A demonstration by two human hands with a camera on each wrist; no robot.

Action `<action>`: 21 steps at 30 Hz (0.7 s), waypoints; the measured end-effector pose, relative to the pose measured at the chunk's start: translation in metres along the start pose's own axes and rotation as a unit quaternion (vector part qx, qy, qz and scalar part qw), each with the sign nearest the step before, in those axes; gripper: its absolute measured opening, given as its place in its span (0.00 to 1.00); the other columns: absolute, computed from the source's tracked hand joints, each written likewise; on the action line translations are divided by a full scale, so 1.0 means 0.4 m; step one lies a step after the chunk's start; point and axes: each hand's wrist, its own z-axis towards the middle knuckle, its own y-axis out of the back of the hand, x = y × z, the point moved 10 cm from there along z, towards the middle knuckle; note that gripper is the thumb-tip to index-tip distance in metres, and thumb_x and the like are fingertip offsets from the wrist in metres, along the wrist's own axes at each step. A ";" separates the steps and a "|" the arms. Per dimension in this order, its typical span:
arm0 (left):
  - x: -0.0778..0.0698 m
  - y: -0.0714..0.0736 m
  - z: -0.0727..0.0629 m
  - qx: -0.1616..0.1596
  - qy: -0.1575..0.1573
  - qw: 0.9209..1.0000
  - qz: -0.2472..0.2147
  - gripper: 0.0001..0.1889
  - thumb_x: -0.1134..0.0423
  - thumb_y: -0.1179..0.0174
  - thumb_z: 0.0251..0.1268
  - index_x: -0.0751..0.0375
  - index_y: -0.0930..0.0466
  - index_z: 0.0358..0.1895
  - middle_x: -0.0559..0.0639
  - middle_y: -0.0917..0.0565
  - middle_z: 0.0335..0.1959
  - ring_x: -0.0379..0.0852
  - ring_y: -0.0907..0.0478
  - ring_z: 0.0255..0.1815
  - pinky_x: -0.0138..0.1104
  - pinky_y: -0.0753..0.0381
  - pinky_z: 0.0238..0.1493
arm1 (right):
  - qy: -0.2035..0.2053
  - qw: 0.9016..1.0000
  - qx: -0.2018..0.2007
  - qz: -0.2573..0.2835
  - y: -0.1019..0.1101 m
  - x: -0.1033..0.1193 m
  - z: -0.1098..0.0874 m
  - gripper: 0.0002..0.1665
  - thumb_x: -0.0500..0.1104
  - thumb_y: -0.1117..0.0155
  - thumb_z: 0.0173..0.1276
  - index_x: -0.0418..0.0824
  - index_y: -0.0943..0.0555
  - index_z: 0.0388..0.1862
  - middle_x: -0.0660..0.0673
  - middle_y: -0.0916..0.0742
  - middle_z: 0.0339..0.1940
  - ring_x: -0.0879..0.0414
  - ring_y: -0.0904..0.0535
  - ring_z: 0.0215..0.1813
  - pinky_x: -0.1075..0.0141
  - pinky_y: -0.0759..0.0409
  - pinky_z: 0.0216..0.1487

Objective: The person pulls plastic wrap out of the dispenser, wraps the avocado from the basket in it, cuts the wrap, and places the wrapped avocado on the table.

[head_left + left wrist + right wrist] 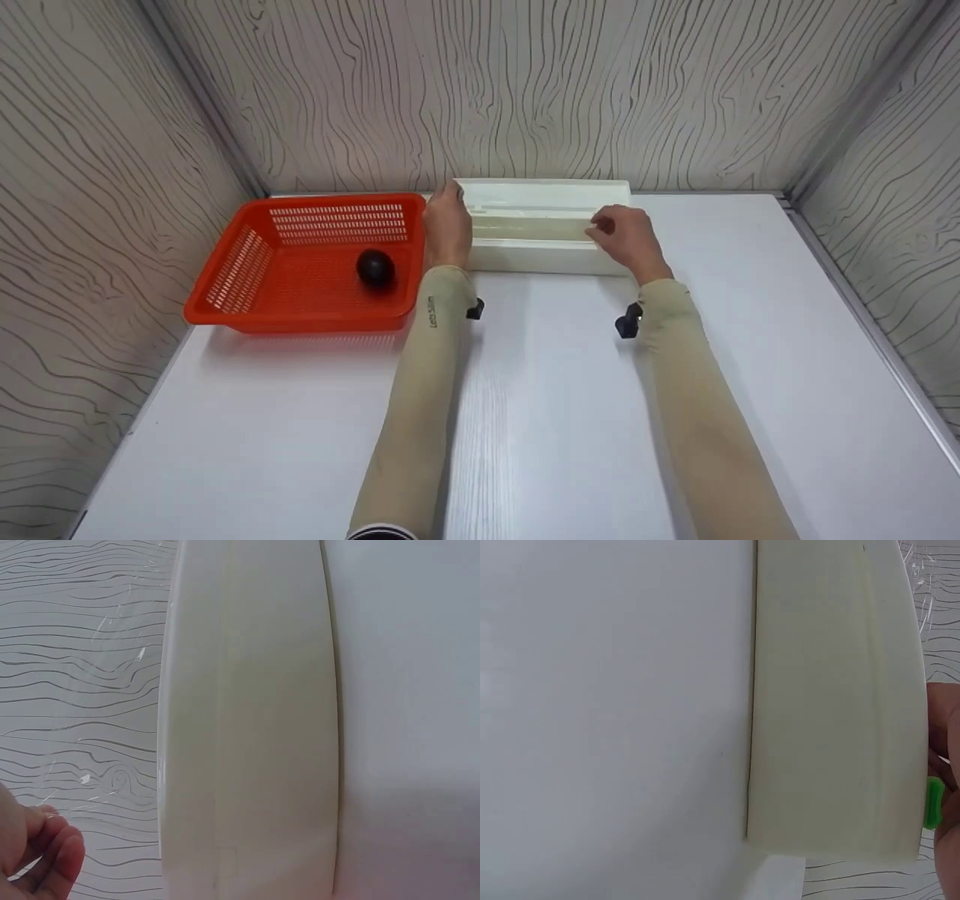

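Observation:
A long white cling film box (536,259) stands near the back wall with its lid (555,191) raised. Behind its front wall, a thin sheet of clear cling film (101,652) shows in the left wrist view. My left hand (448,231), at the box's left end, pinches the film's edge between thumb and fingers. At the right end, my right hand (630,238) has its thumb and fingertips together at the film; the exact contact is hidden. Close to the right fingers, a small green piece (933,802) shows at the box's edge.
Left of the box stands an orange plastic basket (300,324) with slotted walls. Inside it lies a dark, egg-shaped thing (376,268). Both stand on a white table (555,420), enclosed by wood-patterned panels (525,90) at the back and sides.

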 end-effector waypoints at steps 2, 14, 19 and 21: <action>0.001 -0.001 0.000 0.003 0.003 1.000 -0.001 0.12 0.62 0.50 0.83 0.61 0.17 0.49 0.55 0.13 0.43 0.52 0.14 0.47 0.41 0.14 0.49 | 0.001 1.000 0.000 0.000 -0.002 0.003 0.003 0.10 0.39 0.31 0.72 0.33 0.13 0.47 0.36 0.11 0.42 0.43 0.16 0.45 0.49 0.17 0.51; 0.005 0.002 -0.001 0.006 0.008 1.000 0.016 0.13 0.60 0.51 0.84 0.59 0.17 0.51 0.54 0.13 0.45 0.50 0.14 0.48 0.40 0.14 0.51 | 0.012 0.999 -0.032 -0.027 0.002 0.018 0.005 0.07 0.38 0.37 0.77 0.34 0.17 0.45 0.36 0.13 0.43 0.43 0.18 0.44 0.49 0.19 0.47; 0.005 0.006 -0.003 0.004 0.019 1.000 0.010 0.12 0.60 0.50 0.83 0.57 0.17 0.52 0.51 0.13 0.46 0.49 0.14 0.49 0.39 0.15 0.51 | 0.008 0.999 -0.027 -0.022 -0.006 0.017 0.009 0.07 0.37 0.42 0.80 0.34 0.21 0.48 0.34 0.12 0.45 0.42 0.16 0.45 0.48 0.19 0.48; 0.001 0.011 0.001 -0.006 0.018 1.000 0.003 0.12 0.60 0.49 0.83 0.58 0.16 0.53 0.53 0.12 0.47 0.50 0.14 0.50 0.40 0.15 0.53 | 0.008 0.999 -0.030 -0.018 -0.005 0.019 0.012 0.07 0.37 0.43 0.81 0.34 0.22 0.49 0.34 0.12 0.44 0.42 0.16 0.45 0.49 0.19 0.47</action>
